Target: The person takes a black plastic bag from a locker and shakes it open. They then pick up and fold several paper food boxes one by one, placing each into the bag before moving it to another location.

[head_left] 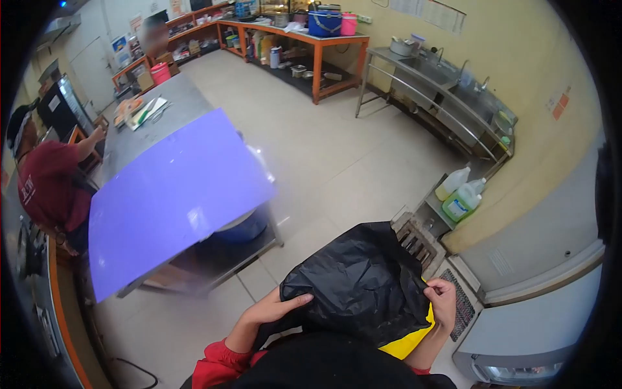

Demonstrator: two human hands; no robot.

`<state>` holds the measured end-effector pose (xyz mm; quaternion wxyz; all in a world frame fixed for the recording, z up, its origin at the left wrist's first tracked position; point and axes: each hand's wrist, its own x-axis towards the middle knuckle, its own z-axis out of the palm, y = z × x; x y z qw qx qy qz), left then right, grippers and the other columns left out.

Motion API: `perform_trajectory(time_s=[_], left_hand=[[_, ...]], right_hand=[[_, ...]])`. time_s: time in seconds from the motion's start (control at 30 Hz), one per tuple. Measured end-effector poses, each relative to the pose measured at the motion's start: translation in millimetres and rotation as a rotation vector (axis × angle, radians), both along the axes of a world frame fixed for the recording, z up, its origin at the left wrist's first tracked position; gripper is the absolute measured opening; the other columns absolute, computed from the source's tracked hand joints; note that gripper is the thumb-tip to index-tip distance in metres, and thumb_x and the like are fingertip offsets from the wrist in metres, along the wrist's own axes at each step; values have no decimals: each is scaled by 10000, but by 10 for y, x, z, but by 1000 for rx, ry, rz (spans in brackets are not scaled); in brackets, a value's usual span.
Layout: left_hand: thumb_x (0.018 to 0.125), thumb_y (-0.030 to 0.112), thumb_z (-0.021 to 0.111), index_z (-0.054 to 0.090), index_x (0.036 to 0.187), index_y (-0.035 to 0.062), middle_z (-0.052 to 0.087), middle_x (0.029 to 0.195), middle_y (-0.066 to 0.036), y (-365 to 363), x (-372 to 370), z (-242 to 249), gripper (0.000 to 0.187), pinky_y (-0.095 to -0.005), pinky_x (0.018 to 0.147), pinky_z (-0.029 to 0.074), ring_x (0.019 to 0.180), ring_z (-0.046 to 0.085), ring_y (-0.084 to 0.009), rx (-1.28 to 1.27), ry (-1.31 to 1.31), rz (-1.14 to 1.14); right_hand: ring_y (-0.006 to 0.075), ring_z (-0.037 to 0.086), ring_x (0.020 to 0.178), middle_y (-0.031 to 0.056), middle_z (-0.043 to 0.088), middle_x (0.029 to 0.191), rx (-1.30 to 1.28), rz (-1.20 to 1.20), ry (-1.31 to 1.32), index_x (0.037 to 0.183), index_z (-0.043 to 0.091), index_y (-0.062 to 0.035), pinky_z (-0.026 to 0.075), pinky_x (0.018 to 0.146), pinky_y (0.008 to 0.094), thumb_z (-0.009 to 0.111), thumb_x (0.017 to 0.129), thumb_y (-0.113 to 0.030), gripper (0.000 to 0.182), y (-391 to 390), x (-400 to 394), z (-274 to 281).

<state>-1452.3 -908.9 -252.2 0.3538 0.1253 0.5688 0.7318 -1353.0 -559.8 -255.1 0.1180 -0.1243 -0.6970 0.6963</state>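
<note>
A crumpled black plastic bag (359,279) spreads out in front of my body. My left hand (278,307) grips its left edge, thumb on top and the other fingers hidden beneath. On the opposite side my right hand (442,299) pinches the bag's right edge between thumb and fingers. Bright yellow material (409,342) shows under the bag beside my right wrist; the frame does not show what it belongs to.
Left of me stands a table with a purple top (178,194); beyond it is a steel worktable (188,94). A person in a maroon shirt (55,178) stands beside it. Jugs (461,202), a floor drain grate (418,243) and a sink (424,68) are on the right.
</note>
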Motion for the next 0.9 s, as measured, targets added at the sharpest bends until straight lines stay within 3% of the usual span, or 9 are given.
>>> perform_trajectory(time_s=[0.23, 0.33, 0.4, 0.53, 0.57, 0.67, 0.8, 0.87, 0.9], left_hand=[[858, 228, 611, 389, 1265, -33, 493, 1217, -84, 1066, -1327, 12, 532, -285, 966, 345, 1123, 441, -161, -19, 149, 17], [857, 228, 611, 400, 1258, -31, 505, 1205, -83, 1318, -1821, 46, 522, -284, 957, 355, 1111, 451, -157, -55, 44, -8], [849, 232, 619, 501, 1170, -28, 597, 1068, -74, 1520, -2289, -5, 429, -289, 885, 416, 996, 526, -134, 0, 127, -10], [806, 321, 630, 614, 921, -6, 638, 794, -180, 1887, -3353, -125, 348, -335, 688, 467, 764, 632, -288, -367, 528, -45], [793, 349, 631, 616, 885, 4, 625, 793, -188, 1983, -3636, -11, 358, -353, 662, 457, 774, 600, -350, -304, 576, 6], [787, 243, 676, 601, 893, -49, 652, 785, -123, 2091, -4484, -20, 319, -298, 671, 455, 708, 585, -150, -335, 602, -50], [773, 297, 664, 624, 888, 7, 638, 817, -174, 2006, -5375, 23, 315, -355, 689, 457, 769, 605, -336, -236, 559, 157], [758, 288, 680, 629, 872, -2, 644, 818, -170, 1911, -5834, -70, 316, -359, 684, 463, 760, 610, -330, -323, 506, 144], [754, 311, 681, 602, 995, 11, 642, 845, -158, 1858, -6042, -99, 393, -371, 774, 442, 837, 608, -306, -449, 499, 116]], right_hand=[[41, 515, 695, -4, 578, 765, -135, -182, 9, 889, 571, -15, 388, 637, 156, 638, 784, -17, 124, 583, -1295, 181], [44, 530, 711, 1, 594, 785, -5, -207, -54, 900, 583, -12, 404, 651, 161, 631, 776, 10, 135, 656, -1792, 289], [49, 529, 704, 1, 591, 785, -56, -211, -77, 946, 591, 2, 410, 656, 166, 634, 737, 72, 224, 776, -2110, 222], [44, 505, 680, -18, 561, 751, -70, -169, -66, 1023, 568, 7, 386, 635, 156, 676, 714, 52, 330, 1048, -2730, 124], [42, 499, 675, -22, 553, 741, -77, -166, -52, 1038, 563, 7, 380, 630, 154, 687, 708, 47, 356, 1120, -2969, 108], [37, 486, 664, -31, 536, 735, -55, -149, 3, 1060, 552, 6, 365, 625, 148, 719, 688, 24, 408, 1379, -3693, 158], [39, 502, 681, -18, 563, 779, -50, -84, -8, 1083, 549, 12, 405, 621, 157, 753, 662, 1, 468, 1580, -4764, 366], [40, 515, 686, -15, 571, 771, -101, 16, -18, 1079, 550, 13, 407, 623, 155, 751, 653, 23, 472, 1636, -5319, 347], [35, 511, 672, -19, 571, 750, -118, 45, -40, 1077, 552, 11, 398, 616, 153, 750, 646, 41, 475, 1609, -5595, 364]])
